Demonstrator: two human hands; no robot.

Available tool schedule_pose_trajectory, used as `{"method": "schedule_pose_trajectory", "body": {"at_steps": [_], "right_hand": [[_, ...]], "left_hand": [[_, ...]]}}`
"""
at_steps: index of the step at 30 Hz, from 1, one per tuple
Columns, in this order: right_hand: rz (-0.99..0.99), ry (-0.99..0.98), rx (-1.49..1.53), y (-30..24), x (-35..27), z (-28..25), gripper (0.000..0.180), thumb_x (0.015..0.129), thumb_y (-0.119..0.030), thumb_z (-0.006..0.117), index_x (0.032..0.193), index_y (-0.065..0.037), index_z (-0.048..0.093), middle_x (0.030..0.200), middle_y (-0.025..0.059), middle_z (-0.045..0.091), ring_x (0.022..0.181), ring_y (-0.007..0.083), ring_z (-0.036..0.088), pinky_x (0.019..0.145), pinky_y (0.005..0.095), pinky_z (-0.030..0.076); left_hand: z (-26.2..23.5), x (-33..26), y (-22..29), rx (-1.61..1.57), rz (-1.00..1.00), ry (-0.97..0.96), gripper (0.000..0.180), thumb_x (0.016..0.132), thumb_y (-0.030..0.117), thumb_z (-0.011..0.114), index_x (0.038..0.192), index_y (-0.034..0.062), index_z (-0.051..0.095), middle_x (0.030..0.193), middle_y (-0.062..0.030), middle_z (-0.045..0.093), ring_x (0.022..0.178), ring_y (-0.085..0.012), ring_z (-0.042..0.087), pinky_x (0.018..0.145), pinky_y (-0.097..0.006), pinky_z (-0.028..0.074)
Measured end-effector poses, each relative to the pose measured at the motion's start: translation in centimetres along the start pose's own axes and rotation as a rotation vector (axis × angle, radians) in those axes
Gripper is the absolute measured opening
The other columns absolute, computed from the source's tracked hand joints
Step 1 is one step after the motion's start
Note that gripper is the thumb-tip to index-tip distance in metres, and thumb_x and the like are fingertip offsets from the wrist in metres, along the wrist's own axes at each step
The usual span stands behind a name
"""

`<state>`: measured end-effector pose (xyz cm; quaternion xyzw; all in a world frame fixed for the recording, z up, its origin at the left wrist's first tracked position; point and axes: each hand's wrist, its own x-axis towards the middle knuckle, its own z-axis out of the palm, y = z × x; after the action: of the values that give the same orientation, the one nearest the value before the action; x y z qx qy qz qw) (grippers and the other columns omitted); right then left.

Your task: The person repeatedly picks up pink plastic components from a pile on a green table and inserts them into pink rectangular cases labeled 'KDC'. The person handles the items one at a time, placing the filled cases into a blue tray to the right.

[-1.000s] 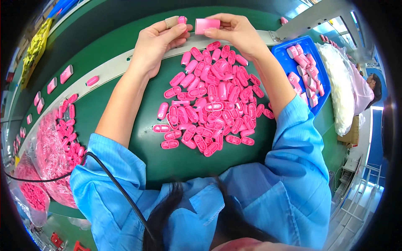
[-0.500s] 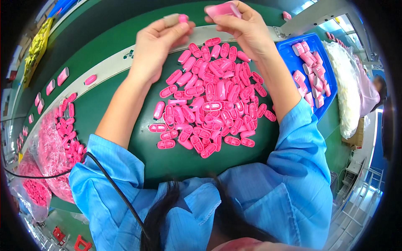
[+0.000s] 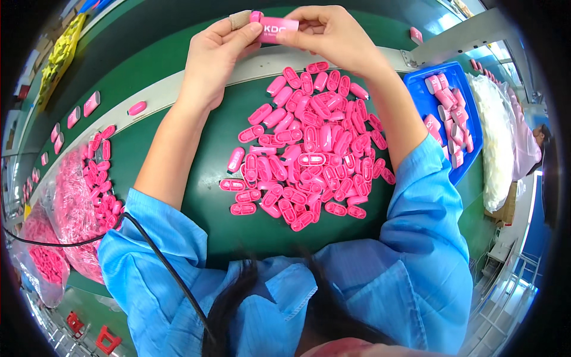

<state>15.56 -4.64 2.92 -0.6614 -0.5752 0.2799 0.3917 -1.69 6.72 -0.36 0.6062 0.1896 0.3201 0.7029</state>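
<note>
Beyond the pile, at the top of the view, both my hands come together over the metal rail. My right hand (image 3: 336,38) pinches a flat pink plastic case (image 3: 278,30) with white printing by its right end. At the case's left end, my left hand (image 3: 211,56) closes its thumb and fingers on a small bright pink plastic cap (image 3: 256,16). The cap appears to touch the case; whether it is seated on it I cannot tell. A beige wrap (image 3: 240,19) covers one left finger. Between my forearms spreads a heap of pink oval caps (image 3: 312,140), some showing their hollow side.
On the right stands a blue tray (image 3: 419,100) of pink cases, beside a white plastic-wrapped bundle (image 3: 498,143). Clear bags (image 3: 74,202) of pink pieces lie left. A lone cap (image 3: 137,108) rests on the rail; cases (image 3: 91,104) lie beyond. A black cable (image 3: 157,253) crosses my left sleeve.
My hands have come together: the case has moved left and turned to show its printed face, and its left end now meets the cap in my left hand. The view has shifted slightly.
</note>
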Motion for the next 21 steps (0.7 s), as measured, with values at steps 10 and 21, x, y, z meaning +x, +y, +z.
{"method": "schedule_pose_trajectory", "body": {"at_steps": [10, 21], "right_hand": [[0.028, 0.074, 0.320, 0.6, -3.6, -0.4, 0.031, 0.091, -0.016, 0.066, 0.113, 0.005, 0.060, 0.092, 0.0091, 0.068, 0.079, 0.0127, 0.066, 0.071, 0.0239, 0.053], [-0.064, 0.178, 0.234, 0.7, -4.7, 0.3, 0.028, 0.090, -0.014, 0.066, 0.110, 0.005, 0.061, 0.089, 0.0073, 0.068, 0.077, 0.0111, 0.064, 0.069, 0.0246, 0.054]], "left_hand": [[2.5, -2.0, 1.2, 0.102, -0.030, -0.097, 0.038, 0.089, 0.016, 0.067, 0.120, -0.0043, 0.060, 0.103, -0.0094, 0.069, 0.091, -0.0125, 0.065, 0.083, -0.027, 0.054], [4.8, -4.1, 0.8, 0.878, 0.372, 0.019, 0.031, 0.089, 0.011, 0.061, 0.116, -0.0046, 0.060, 0.083, -0.0169, 0.069, 0.073, -0.0308, 0.067, 0.071, -0.035, 0.053]]}}
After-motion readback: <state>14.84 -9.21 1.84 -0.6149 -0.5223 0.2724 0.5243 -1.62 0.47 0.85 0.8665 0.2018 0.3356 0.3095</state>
